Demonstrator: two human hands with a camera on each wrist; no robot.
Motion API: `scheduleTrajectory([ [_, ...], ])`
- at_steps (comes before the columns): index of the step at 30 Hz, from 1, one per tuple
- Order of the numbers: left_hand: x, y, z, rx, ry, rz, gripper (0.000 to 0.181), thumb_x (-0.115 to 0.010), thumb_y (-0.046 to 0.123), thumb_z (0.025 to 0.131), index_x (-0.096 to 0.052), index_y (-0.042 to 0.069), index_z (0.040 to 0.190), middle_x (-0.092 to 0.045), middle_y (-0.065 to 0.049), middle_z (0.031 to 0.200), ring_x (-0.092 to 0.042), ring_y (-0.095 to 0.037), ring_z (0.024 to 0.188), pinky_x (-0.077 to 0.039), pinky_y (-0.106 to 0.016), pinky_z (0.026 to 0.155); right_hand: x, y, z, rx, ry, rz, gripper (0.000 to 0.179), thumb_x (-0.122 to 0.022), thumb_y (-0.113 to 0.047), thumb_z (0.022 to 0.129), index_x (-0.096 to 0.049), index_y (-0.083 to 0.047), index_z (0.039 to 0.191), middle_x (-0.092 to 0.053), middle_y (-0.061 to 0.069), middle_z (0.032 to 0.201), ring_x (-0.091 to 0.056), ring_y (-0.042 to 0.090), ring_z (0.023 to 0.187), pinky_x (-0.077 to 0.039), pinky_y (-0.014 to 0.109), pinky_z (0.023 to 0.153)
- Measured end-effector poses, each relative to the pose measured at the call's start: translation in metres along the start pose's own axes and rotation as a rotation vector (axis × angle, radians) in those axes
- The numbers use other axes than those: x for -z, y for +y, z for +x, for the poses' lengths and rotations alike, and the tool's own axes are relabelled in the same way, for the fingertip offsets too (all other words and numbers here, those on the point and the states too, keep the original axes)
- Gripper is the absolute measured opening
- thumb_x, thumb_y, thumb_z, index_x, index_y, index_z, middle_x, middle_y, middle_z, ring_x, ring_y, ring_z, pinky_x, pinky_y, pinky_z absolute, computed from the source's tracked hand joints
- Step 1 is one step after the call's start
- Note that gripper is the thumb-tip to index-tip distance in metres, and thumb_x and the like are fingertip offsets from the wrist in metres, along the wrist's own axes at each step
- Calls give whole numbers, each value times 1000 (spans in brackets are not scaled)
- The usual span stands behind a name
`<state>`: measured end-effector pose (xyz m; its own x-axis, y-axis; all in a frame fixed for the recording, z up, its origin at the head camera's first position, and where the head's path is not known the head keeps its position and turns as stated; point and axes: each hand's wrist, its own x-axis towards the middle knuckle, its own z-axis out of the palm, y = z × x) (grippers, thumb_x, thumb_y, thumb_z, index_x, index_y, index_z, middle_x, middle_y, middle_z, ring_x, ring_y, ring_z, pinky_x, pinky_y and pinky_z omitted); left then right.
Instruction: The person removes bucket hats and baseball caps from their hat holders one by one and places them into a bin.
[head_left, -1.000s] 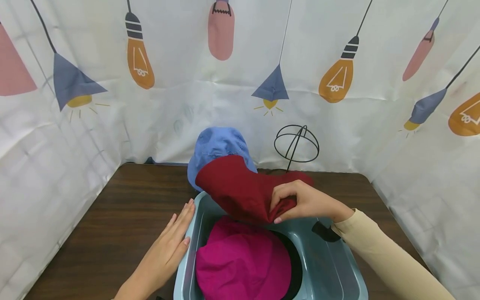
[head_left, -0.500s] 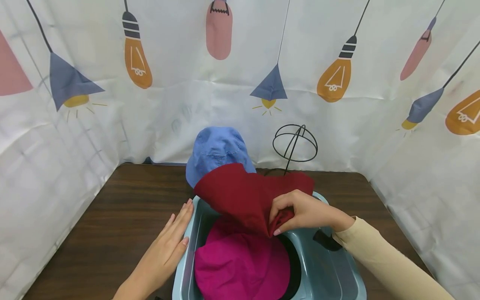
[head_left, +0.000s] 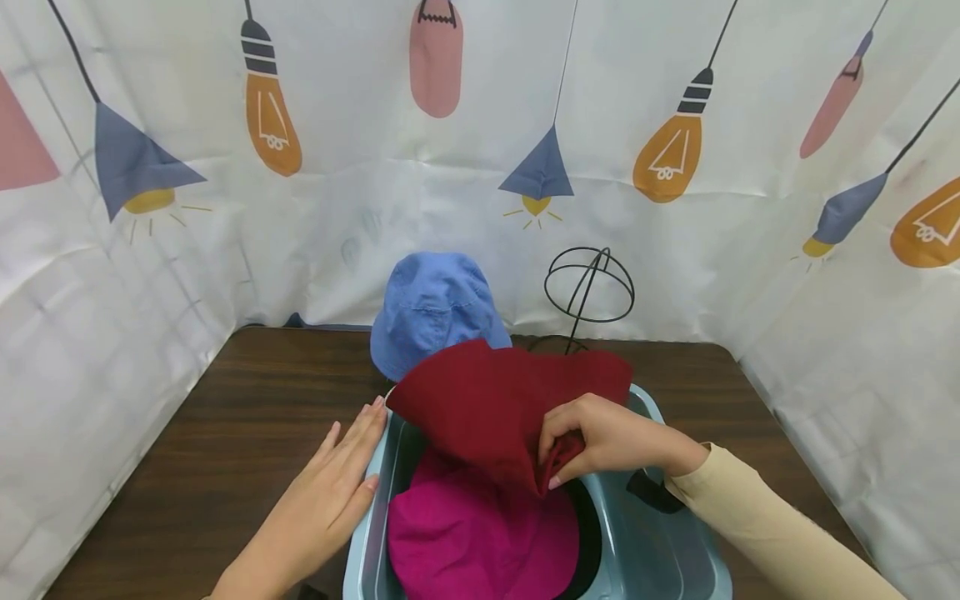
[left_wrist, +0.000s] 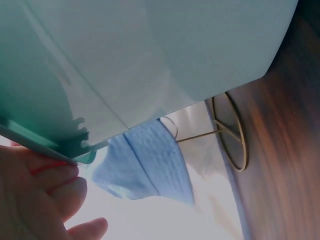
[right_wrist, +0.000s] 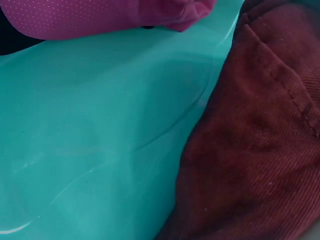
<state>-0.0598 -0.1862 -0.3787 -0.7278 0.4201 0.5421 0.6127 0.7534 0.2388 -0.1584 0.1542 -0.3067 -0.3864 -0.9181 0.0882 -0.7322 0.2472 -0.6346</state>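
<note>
My right hand (head_left: 596, 435) pinches a dark red cloth hat (head_left: 480, 404) by a bunched fold, holding it over the far part of a light blue plastic tub (head_left: 367, 533). In the right wrist view the dark red hat (right_wrist: 255, 150) fills the right side, showing stitched seams. A magenta hat (head_left: 480, 542) lies inside the tub, partly overlapped by the dark red one, with a black edge (head_left: 588, 533) showing beside it. My left hand (head_left: 322, 492) rests flat with straight fingers along the tub's left rim; its fingers (left_wrist: 65, 185) show at the rim in the left wrist view.
Behind the tub a blue bucket hat (head_left: 435, 312) sits on a stand, whose wire base (left_wrist: 242, 140) shows in the left wrist view. A bare black wire hat stand (head_left: 590, 287) is to its right. The brown wood table (head_left: 187, 467) meets a white lamp-print curtain (head_left: 360, 192).
My right hand has lowered the dark red hat toward me, so it covers more of the magenta hat and less of the blue one. My left hand stays at the rim.
</note>
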Motion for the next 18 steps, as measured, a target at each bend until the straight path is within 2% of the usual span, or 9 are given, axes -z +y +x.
scheduleTrajectory([
  [6,3,0,2,-1,-33,60,59,-46,23,99,-27,-1,149,-29,-13,153,-25,-22,141,0,-28,115,-4,-3,-1,-24,-36,-64,13,-80,-22,77,-70,-19,85,-63,-18,85,-55,-5,75,-48,17,66],
  [11,4,1,3,-7,-27,64,57,-45,24,99,-30,-3,147,-31,-14,152,-27,-23,141,1,-27,115,-8,-4,-1,10,-76,-98,12,-80,-24,78,-70,-19,84,-61,-18,84,-54,-7,75,-46,13,66],
  [18,4,1,2,-1,-27,43,56,-44,24,100,-29,-2,148,-30,-14,153,-26,-22,141,1,-27,115,-15,-7,-2,36,-128,-70,12,-79,-23,79,-70,-17,83,-62,-15,82,-53,-8,74,-46,11,64],
])
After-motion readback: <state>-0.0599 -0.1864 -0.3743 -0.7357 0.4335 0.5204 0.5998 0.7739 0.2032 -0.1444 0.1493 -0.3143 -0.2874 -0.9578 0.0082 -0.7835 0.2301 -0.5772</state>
